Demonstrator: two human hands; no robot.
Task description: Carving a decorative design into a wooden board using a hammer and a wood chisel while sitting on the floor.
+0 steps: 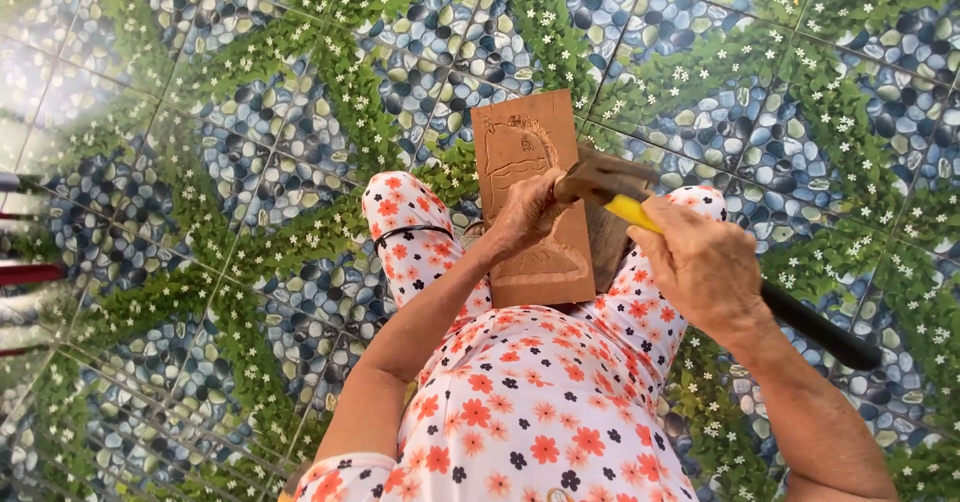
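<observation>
A reddish wooden board (520, 137) with a carved relief lies across my knees, which are covered by white cloth with orange flowers (520, 402). My left hand (525, 212) rests on the middle of the board with its fingers closed around a small tool that is mostly hidden. My right hand (700, 267) grips a hammer (615, 187) by its yellow and black handle. The hammer's head hangs just above and to the right of my left hand.
The floor (250, 162) is tiled with a pattern of blue pebbles, green leaves and small white flowers. Red and white bars (25, 272) of some object show at the left edge. A darker block (607, 247) sits under the board's right side.
</observation>
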